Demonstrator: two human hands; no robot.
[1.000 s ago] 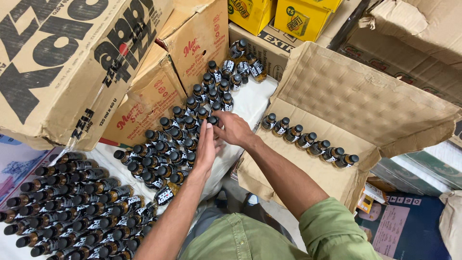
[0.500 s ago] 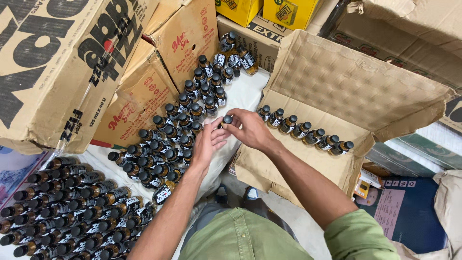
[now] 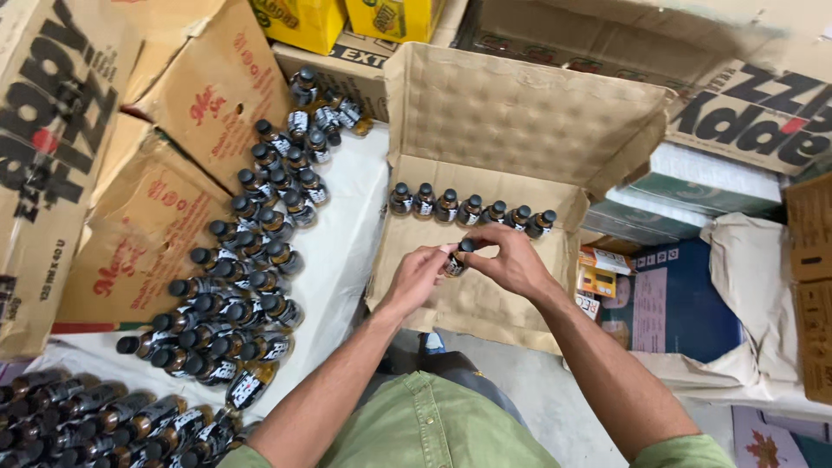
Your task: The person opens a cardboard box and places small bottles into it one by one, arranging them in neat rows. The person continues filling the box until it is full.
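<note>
Open cardboard box (image 3: 485, 113): hands now over its floor, moved off the loose bottle heap (image 3: 251, 260) at left. Row of seven bottles (image 3: 468, 208) beyond fingertips. Left hand (image 3: 422, 276), right hand (image 3: 507, 258) together pinching one small dark bottle (image 3: 459, 257).

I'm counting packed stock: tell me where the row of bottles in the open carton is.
In the head view, the row of bottles stands along the far wall of the open carton, just beyond both hands, right of the loose bottles.
</note>
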